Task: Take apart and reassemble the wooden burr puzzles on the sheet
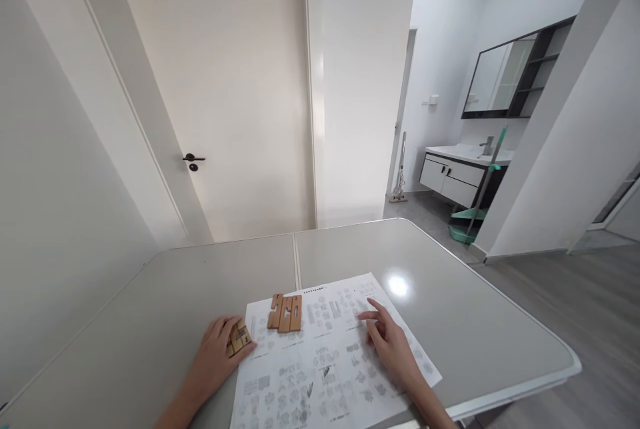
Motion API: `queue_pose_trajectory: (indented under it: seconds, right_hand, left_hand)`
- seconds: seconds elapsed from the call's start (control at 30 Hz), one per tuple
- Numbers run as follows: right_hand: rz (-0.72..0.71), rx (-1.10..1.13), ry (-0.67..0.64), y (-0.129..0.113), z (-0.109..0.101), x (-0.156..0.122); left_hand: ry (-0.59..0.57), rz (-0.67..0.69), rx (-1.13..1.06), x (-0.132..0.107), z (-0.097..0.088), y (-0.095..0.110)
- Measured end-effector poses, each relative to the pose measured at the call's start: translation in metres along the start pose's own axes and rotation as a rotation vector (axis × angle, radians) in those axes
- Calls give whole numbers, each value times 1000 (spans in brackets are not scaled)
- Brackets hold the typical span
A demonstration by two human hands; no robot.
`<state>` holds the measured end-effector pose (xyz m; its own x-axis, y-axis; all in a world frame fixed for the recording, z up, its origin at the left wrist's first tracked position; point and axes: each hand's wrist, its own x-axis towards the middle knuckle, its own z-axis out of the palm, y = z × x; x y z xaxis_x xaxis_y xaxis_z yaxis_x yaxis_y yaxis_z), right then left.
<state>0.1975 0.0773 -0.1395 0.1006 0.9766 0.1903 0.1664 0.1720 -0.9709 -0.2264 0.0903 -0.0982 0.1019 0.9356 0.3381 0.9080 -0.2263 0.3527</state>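
My left hand (216, 349) rests at the left edge of a printed sheet, its fingers wrapped round a small wooden block puzzle (241, 337) with dark markings. Part of that puzzle is hidden under the fingers. Just right of it, several flat wooden puzzle pieces (287, 313) with cut-out notches and slots lie side by side on the sheet. Over the right part of the paper sheet (320, 339) is my right hand (389, 345), index finger stretched out and the others loosely bent, with nothing in it. Grey printed figures and small lines of text cover the sheet.
The grey table (475, 335) has a pale rim and a seam across its middle. Beyond it stand a white door (250, 95) with a black handle and a wall. At the right are a washbasin cabinet (450, 172), a mop (401, 169) and a green dustpan (463, 234).
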Motion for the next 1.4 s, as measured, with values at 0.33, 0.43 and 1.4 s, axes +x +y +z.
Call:
queue_pose_trajectory:
  seconds: [0.33,0.43,1.4]
  right_hand:
    - [10,-21,-33,-1,0,0]
    - [4,-11,-29,0,0,1]
    - [-160,-197,-302,-27,-1,-9]
  left_hand:
    - [-39,3,-170,-15,3,75]
    - [-210,164,-275,-16,22,135]
    - [-253,134,-356,-10,65,181]
